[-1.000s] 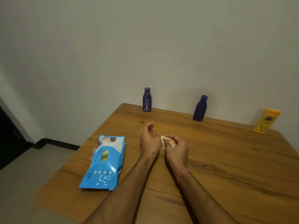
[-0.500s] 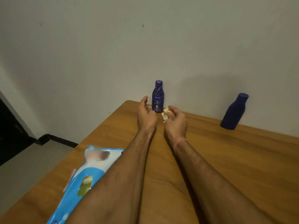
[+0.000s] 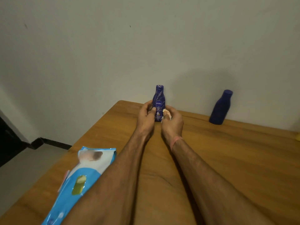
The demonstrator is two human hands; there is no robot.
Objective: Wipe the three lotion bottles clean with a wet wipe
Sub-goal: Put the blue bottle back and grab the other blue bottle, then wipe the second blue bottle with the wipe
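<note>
Gripping the upright Nivea bottle (image 3: 159,103), the left hand (image 3: 146,118) wraps its side. Right hand (image 3: 172,121) pinches a crumpled wet wipe (image 3: 167,113) — pressed against the bottle, on the tabletop (image 3: 227,151).

Labelled bottle (image 3: 158,101) dark blue with white print; second bottle (image 3: 221,108) plain dark blue. Wipe (image 3: 167,113) white. Wipes pack (image 3: 81,181) light blue and white. Table (image 3: 227,151) brown wood grain.

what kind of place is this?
Probably a room in a home: a bare painted wall, a wooden table pushed against it, and a tiled floor with dark skirting. Nothing suggests a lab or shop.
</note>
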